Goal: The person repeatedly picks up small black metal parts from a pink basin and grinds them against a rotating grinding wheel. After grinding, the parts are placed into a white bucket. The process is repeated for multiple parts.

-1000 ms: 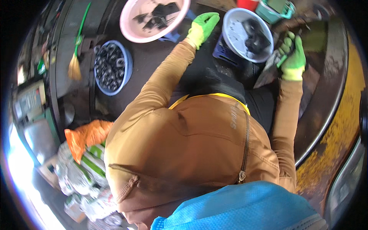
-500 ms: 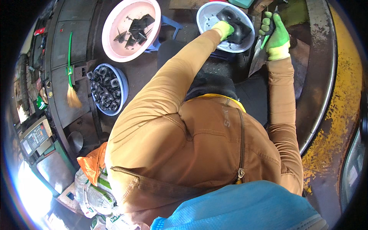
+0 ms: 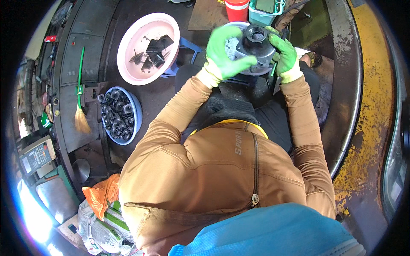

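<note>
A black moulded part [image 3: 261, 52] with a round raised collar is held up in front of me, over a white perforated basin [image 3: 230, 44]. My right hand [image 3: 285, 54], in a green glove, grips the part's right edge. A slim green-and-dark tool [image 3: 273, 69] shows beneath that hand; most of it is hidden. My left hand [image 3: 224, 53], gloved alike, is open beside the part's left side, fingers and thumb spread. Whether its thumb touches the part, I cannot tell.
A pink basin [image 3: 124, 55] with black scraps stands on a blue stool [image 3: 188, 45]. Left of me, a blue basin [image 3: 139, 115] holds several black parts. A red bucket [image 3: 236, 10] and a teal basket [image 3: 261, 17] stand ahead. A metal edge [image 3: 352, 102] runs along my right.
The black part has come up out of the perforated basin, now in my right hand. My left hand has let go of it and opened. The red bucket has come into view.
</note>
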Demonstrator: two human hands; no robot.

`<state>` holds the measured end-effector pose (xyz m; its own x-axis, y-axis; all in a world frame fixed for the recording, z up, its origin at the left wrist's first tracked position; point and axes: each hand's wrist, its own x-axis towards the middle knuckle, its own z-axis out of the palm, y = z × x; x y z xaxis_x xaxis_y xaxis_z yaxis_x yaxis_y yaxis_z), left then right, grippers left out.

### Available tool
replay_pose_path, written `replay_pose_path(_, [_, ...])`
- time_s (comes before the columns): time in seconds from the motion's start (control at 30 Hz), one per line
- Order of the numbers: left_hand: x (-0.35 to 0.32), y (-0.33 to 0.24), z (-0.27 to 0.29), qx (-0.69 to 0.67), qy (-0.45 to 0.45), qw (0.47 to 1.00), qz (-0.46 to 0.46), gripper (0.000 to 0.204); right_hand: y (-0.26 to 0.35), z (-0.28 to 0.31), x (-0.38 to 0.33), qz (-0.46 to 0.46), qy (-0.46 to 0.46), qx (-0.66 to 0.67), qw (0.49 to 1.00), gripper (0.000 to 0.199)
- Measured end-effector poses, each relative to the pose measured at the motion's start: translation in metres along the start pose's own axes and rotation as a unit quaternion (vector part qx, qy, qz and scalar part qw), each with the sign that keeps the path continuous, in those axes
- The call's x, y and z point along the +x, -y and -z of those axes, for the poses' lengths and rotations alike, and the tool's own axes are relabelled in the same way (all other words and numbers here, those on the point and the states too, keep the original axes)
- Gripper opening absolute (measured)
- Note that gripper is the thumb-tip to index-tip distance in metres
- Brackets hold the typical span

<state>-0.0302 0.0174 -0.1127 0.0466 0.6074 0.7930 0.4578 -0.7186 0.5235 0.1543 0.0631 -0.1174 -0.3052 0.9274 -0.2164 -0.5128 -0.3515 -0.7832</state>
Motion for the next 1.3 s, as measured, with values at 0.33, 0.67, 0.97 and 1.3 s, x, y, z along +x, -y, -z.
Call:
replay_pose_path(0.33, [0.026, -0.02, -0.008, -0.184, 0.037, 0.929, 0.32, 0.043, -0.029, -0.001, -0.011, -0.049, -0.044, 0.001, 0.998, 0.049])
replay_pose_path(0.67, [0.01, -0.044, -0.027, -0.181, -0.014, 0.941, 0.286, 0.04, -0.068, 0.004, -0.008, 0.351, 0.045, -0.301, 0.885, 0.039])
replay_pose_path(0.97, [0.007, -0.045, -0.014, -0.181, 0.012, 0.95, 0.255, 0.036, -0.039, 0.003, -0.026, 0.365, 0.122, -0.514, 0.766, 0.041])
replay_pose_path(1.3, [0.019, -0.035, 0.011, -0.231, 0.222, 0.922, 0.215, 0.038, -0.022, 0.018, -0.03, 0.01, 0.301, -0.222, 0.927, 0.052])
